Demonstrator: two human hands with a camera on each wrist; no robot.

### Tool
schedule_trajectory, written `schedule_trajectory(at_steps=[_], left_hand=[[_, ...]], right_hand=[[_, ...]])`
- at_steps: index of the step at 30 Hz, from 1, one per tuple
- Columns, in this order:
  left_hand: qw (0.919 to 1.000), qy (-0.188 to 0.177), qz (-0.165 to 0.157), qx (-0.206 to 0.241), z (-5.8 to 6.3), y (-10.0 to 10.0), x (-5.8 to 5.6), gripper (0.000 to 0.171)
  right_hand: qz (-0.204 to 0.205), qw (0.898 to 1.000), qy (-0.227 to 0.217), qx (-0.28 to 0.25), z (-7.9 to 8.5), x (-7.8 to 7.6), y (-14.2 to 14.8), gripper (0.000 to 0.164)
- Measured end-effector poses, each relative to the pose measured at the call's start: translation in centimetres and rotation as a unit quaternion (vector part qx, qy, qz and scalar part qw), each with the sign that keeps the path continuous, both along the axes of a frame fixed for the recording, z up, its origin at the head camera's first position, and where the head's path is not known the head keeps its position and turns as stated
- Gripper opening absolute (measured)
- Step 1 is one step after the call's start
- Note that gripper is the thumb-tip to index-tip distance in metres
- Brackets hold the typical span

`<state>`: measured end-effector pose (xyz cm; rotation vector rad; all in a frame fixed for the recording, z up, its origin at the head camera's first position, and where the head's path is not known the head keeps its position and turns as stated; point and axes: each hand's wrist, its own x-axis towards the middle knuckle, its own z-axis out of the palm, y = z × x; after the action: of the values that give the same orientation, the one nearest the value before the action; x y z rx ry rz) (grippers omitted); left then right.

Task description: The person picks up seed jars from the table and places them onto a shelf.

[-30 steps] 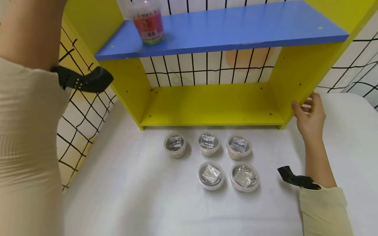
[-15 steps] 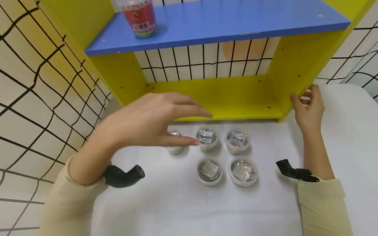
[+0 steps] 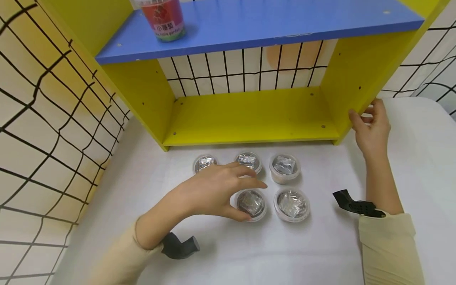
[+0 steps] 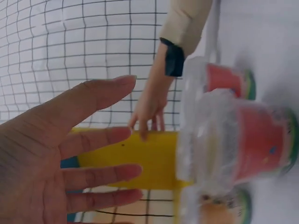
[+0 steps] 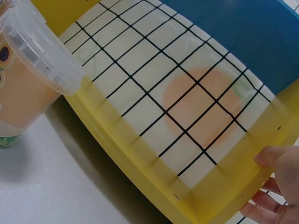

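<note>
My left hand (image 3: pixel 217 188) hovers over the table with thumb and fingers spread around the front-left lidded plastic cup (image 3: pixel 252 204). In the left wrist view a gap shows between the straight fingers (image 4: pixel 114 173) and that cup, which has a red label (image 4: pixel 260 140). Several similar cups stand close by: a front-right one (image 3: pixel 292 204) and a back row, partly covered by the hand. Clear lids show silvery packets inside. My right hand (image 3: pixel 373 132) grips the right side panel of the yellow and blue shelf (image 3: pixel 249 116), thumb on its inner front edge, fingers behind.
A lidded cup with a red tomato label (image 3: pixel 165 19) stands on the shelf's blue upper board (image 3: pixel 249 27). Black wire mesh (image 3: pixel 60 130) rises at the left and behind the shelf. White cloth (image 3: pixel 270 257) covers the table.
My left hand has come down from the upper left, past the shelf, to the front-left cup. My right hand keeps its grip on the panel. The head view has tilted slightly downward.
</note>
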<state>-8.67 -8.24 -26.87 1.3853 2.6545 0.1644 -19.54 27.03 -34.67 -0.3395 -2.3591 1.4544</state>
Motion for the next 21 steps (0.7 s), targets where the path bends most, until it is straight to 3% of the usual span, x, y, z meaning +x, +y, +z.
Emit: schedule_trajectory(at_steps=[8,15,21], left_hand=[[0.9991,-0.008,0.04,-0.015,-2.6,1.0,0.1,0.066],[0.9988,-0.018,0.034,-0.029,-4.6,1.9,0.1,0.061],[0.999,0.002,0.038,-0.023,-5.3,2.3,0.2,0.059]], right_hand=[[0.003,1.0,-0.01,0.006,0.1,0.1,0.1,0.04],[0.006,1.0,0.001,-0.009,0.3,0.1,0.0,0.037],[0.001,0.999,0.019,-0.026,0.5,0.0,0.1,0.034]])
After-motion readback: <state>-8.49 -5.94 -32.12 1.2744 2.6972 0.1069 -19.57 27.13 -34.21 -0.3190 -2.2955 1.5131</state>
